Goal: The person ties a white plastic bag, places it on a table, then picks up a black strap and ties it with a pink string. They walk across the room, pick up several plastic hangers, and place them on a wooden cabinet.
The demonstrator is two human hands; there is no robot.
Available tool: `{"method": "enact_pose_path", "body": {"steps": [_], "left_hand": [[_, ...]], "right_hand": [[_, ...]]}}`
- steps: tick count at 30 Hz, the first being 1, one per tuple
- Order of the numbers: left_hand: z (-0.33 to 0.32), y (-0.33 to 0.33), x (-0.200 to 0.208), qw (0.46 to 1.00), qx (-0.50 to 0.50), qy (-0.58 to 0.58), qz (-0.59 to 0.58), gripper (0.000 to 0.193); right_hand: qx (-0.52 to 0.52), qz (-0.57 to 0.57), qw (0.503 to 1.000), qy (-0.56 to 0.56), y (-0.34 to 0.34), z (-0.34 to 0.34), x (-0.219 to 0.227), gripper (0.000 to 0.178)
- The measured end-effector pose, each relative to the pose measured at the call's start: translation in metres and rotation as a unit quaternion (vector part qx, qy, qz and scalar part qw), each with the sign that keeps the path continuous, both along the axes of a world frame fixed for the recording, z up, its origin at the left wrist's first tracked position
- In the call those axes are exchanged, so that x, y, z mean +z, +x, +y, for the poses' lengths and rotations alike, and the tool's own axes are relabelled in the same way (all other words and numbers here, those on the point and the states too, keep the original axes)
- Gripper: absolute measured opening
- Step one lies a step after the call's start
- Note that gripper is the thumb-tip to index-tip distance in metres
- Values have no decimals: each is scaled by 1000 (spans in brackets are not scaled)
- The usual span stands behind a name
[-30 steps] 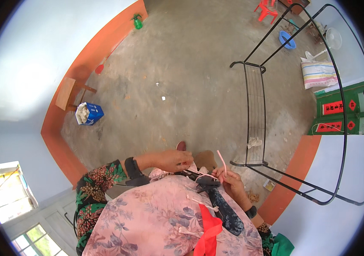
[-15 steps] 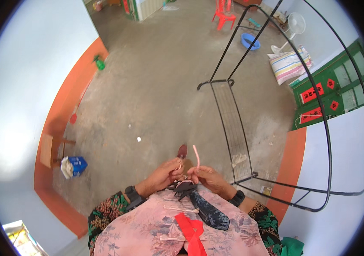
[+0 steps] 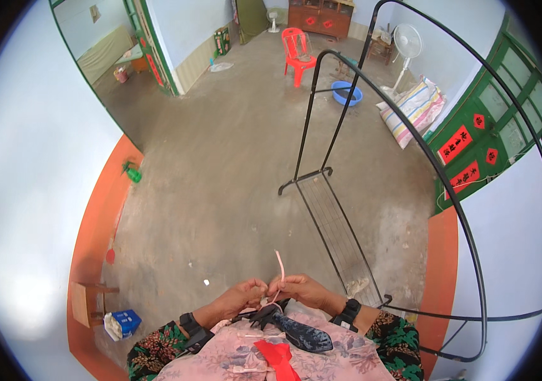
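Note:
In front of my waist, my left hand (image 3: 244,297) and my right hand (image 3: 306,293) are close together, both with fingers pinched. A thin pink cord (image 3: 280,265) stands up from my right fingertips, its free end pointing away from me. The left fingertips are pressed together beside the cord; what they grip is mostly hidden. Below the hands, a dark blue-black patterned piece of cloth shaped like a tie (image 3: 306,334) hangs over a pink floral apron (image 3: 220,349). A red ribbon (image 3: 274,359) lies on the apron's front.
A black metal rack (image 3: 331,219) lies along my right. Farther off are a red plastic chair (image 3: 299,58), a blue basin (image 3: 347,94), a white fan (image 3: 407,42) and a striped sack (image 3: 414,111). A wooden stool (image 3: 84,305) and blue box (image 3: 122,324) stand left.
The view has tilted up, showing more of the far room and placing my hands lower. The pink cord's free end now leans slightly left, and my hands remain close together.

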State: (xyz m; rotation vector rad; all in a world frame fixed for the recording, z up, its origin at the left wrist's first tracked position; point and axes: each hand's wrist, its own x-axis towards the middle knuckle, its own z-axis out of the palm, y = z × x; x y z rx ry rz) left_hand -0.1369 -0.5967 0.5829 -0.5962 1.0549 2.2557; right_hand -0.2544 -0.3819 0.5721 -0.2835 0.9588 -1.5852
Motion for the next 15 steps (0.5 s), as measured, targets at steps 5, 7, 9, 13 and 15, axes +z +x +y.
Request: {"method": "enact_pose_path", "body": {"steps": [5,7,9,13,15], "left_hand": [[-15,-53,5,991,-103,-86,17,37],[-25,-73,3,990,-118,-42,62,36],[-36,-90,-1,988,-127,-45,69,34],[-85,-130,-15,979,-175,-54,88,27],[-113,-150,-25,982,-163,-38,90,26]], "right_hand": [[-62,268,960,44,-40,-24,10,21],[-81,423,899,82,-56,-37,10,21],[-76,283,953,76,-69,-53,9,26],[-135,99,974,150,-88,-95,4,31],[-163,52,971,169,-102,-123,0,28]]}}
